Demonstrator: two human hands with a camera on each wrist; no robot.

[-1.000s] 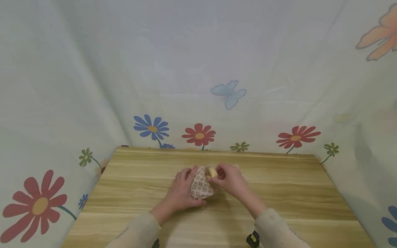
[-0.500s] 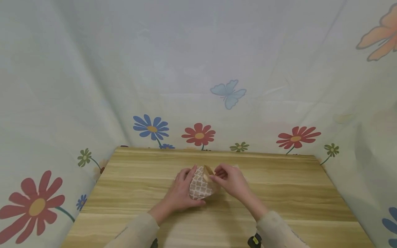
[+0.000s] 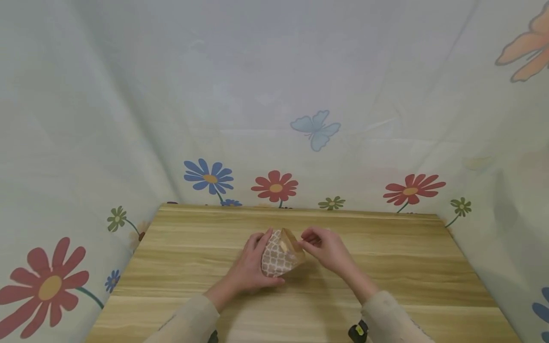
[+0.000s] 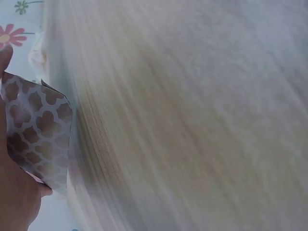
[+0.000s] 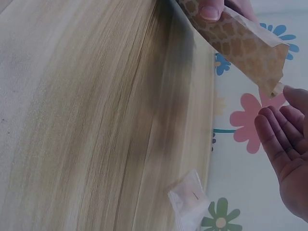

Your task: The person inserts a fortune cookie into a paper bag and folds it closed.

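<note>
A brown paper bag (image 3: 276, 259) with a white lattice print leans on its side above the table, its mouth facing right. My left hand (image 3: 249, 267) grips it from the left, fingers behind and thumb below. The left wrist view shows the bag (image 4: 41, 127) beside that hand (image 4: 17, 192). At the mouth's right rim is my right hand (image 3: 328, 250), fingers loosely bent. In the right wrist view the right hand (image 5: 291, 144) has a fingertip at the bag's corner, by a small pale bit (image 5: 277, 89); whether they touch I cannot tell. The bag's contents are hidden.
On the wood-grain table (image 3: 193, 252) lies a clear plastic packet (image 5: 188, 202), beyond the right hand. A pale cloth (image 3: 257, 85) printed with flowers surrounds the table's back and sides. A black strap piece (image 3: 358, 331) shows by the right sleeve.
My right hand has drawn back a little to the right from the bag's mouth. The mouth now stands wider with its inside showing. The left hand keeps its grip.
</note>
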